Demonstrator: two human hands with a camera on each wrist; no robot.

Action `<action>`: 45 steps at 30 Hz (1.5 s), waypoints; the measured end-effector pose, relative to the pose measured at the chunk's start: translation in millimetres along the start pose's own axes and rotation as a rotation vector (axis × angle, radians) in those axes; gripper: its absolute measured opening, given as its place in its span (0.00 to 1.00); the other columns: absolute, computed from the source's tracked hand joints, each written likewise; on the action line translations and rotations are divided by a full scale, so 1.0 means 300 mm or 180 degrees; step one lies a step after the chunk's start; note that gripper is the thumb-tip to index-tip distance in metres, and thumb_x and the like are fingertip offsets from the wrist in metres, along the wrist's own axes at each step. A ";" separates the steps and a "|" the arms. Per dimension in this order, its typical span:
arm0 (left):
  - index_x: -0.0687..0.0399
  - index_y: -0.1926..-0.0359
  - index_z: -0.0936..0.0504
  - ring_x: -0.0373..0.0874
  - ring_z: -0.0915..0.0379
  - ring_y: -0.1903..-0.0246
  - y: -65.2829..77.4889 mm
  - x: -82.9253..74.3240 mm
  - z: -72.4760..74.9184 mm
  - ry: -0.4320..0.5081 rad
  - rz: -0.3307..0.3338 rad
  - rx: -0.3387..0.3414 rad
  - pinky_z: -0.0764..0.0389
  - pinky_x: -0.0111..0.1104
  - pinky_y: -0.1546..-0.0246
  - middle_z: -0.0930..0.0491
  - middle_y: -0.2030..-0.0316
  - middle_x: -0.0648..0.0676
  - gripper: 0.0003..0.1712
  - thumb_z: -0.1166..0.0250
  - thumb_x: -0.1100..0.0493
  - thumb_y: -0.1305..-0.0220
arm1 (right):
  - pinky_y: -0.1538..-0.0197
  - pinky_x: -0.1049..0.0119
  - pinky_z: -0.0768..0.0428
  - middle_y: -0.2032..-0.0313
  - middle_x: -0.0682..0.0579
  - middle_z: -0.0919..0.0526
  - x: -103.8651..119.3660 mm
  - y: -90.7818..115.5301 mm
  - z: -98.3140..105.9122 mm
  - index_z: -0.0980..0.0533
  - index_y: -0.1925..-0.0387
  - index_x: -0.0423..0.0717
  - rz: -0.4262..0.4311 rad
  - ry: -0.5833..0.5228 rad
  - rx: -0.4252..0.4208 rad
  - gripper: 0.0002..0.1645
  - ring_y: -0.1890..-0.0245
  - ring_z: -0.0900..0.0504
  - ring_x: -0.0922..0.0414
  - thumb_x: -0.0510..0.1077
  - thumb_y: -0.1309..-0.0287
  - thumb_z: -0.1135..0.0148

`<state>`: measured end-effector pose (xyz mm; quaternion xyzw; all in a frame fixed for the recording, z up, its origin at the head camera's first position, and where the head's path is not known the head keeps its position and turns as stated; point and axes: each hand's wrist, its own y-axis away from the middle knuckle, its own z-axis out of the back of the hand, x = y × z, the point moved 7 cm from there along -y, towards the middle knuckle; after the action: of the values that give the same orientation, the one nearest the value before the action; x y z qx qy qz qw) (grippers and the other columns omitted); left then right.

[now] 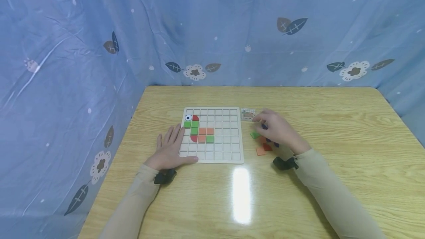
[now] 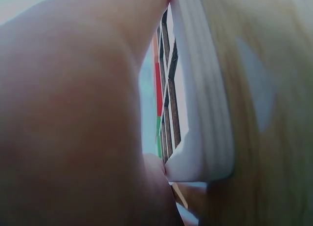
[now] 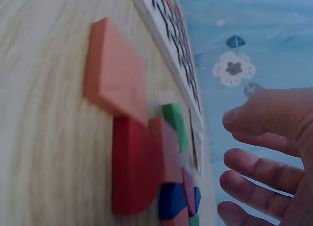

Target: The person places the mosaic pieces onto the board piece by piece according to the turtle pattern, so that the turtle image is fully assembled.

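**Loose pieces under the right hand (image 1: 279,130), just off the board's (image 1: 227,148) right edge**

The key relation, as we read it: scattered pieces to the right of the grid, bare cells to their left, so a short leftward carry would join the two. The right hand is much the nearer; it hangs over the heap, thumb and fingers loosely bent and a little apart, and we see nothing held.

The heap straggles away from us. Nearest lies an orange square (image 1: 260,151), a corner towards a rounded red piece (image 3: 134,167); past them a green piece (image 1: 254,135), and blue pieces (image 3: 173,201) partly hidden under the fingers in the head view. Each is squat, so we judge that long axis matters little; the red's curved side may.

Left hand (image 1: 169,154): flat, fingers spread, holding no piece, resting along the board's left edge, thumb at the near edge.

Edges and room: a narrow strip of desk (image 1: 332,128) parts heap from board. The printed card (image 1: 248,114) sits just beside the far right corner, near the right fingertips; we judge it easily nudged. Bare cells spread right of and below the placed squares (image 1: 210,131). More room opens rightward, past the forearm.
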<state>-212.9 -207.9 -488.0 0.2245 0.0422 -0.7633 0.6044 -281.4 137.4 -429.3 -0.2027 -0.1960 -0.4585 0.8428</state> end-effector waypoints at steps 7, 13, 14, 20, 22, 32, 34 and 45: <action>0.55 0.15 0.62 0.64 0.76 0.17 -0.003 0.010 -0.013 -0.0032 -0.0006 -0.0006 0.71 0.71 0.26 0.69 0.15 0.59 0.75 0.33 0.21 0.45 | 0.59 0.56 0.19 0.55 0.45 0.15 -0.002 0.008 -0.006 0.15 0.49 0.40 0.0048 0.0008 0.0094 0.15 0.61 0.17 0.51 0.36 0.38 0.31; 0.56 0.16 0.62 0.64 0.75 0.17 0.004 -0.002 -0.006 0.0015 -0.0016 -0.0002 0.71 0.70 0.26 0.69 0.16 0.59 0.75 0.32 0.22 0.44 | 0.60 0.59 0.22 0.60 0.47 0.17 0.005 0.008 -0.031 0.15 0.50 0.41 -0.0004 -0.0011 0.0250 0.16 0.65 0.22 0.54 0.39 0.40 0.27; 0.56 0.15 0.63 0.64 0.75 0.17 0.005 -0.003 -0.005 0.0007 -0.0015 0.0000 0.71 0.70 0.26 0.69 0.16 0.59 0.75 0.32 0.22 0.44 | 0.60 0.60 0.23 0.61 0.47 0.18 0.008 0.008 -0.036 0.15 0.51 0.41 -0.0001 0.0000 0.0274 0.16 0.66 0.23 0.54 0.39 0.40 0.27; 0.57 0.16 0.62 0.66 0.73 0.18 0.006 -0.007 0.006 0.0000 -0.0010 -0.0010 0.69 0.71 0.26 0.68 0.16 0.60 0.74 0.33 0.22 0.44 | 0.61 0.60 0.26 0.63 0.49 0.20 0.031 0.011 -0.056 0.14 0.53 0.42 0.0134 0.0100 0.0360 0.13 0.67 0.27 0.56 0.35 0.41 0.29; 0.57 0.16 0.61 0.66 0.73 0.18 0.007 -0.008 0.007 -0.0001 -0.0005 -0.0011 0.69 0.71 0.26 0.67 0.16 0.61 0.74 0.33 0.22 0.45 | 0.62 0.61 0.26 0.62 0.49 0.19 0.039 0.012 -0.060 0.14 0.54 0.43 0.0188 0.0127 0.0365 0.13 0.67 0.27 0.57 0.34 0.42 0.30; 0.56 0.16 0.61 0.66 0.74 0.18 -0.001 0.001 -0.001 0.0024 -0.0019 -0.0030 0.71 0.70 0.26 0.67 0.16 0.60 0.76 0.33 0.21 0.46 | 0.59 0.60 0.23 0.59 0.50 0.16 0.056 0.017 -0.077 0.14 0.55 0.44 0.0192 0.0264 0.0401 0.15 0.66 0.25 0.56 0.34 0.47 0.31; 0.56 0.16 0.61 0.65 0.73 0.18 -0.001 0.001 -0.003 0.0021 -0.0014 -0.0032 0.71 0.70 0.26 0.67 0.16 0.60 0.75 0.33 0.21 0.46 | 0.59 0.60 0.23 0.58 0.50 0.17 0.059 0.019 -0.079 0.14 0.54 0.44 0.0144 0.0258 0.0433 0.17 0.66 0.24 0.57 0.33 0.47 0.32; 0.57 0.16 0.61 0.65 0.73 0.18 0.001 0.000 0.000 -0.0016 0.0013 0.0000 0.70 0.71 0.26 0.67 0.16 0.60 0.75 0.33 0.22 0.45 | 0.57 0.59 0.21 0.58 0.49 0.18 0.061 0.023 -0.081 0.14 0.53 0.43 0.0029 0.0213 0.0448 0.18 0.67 0.23 0.59 0.32 0.48 0.34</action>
<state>-212.6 -208.1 -488.1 0.2227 0.0402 -0.7626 0.6060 -262.7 115.5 -441.3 -0.1284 -0.1986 -0.4463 0.8631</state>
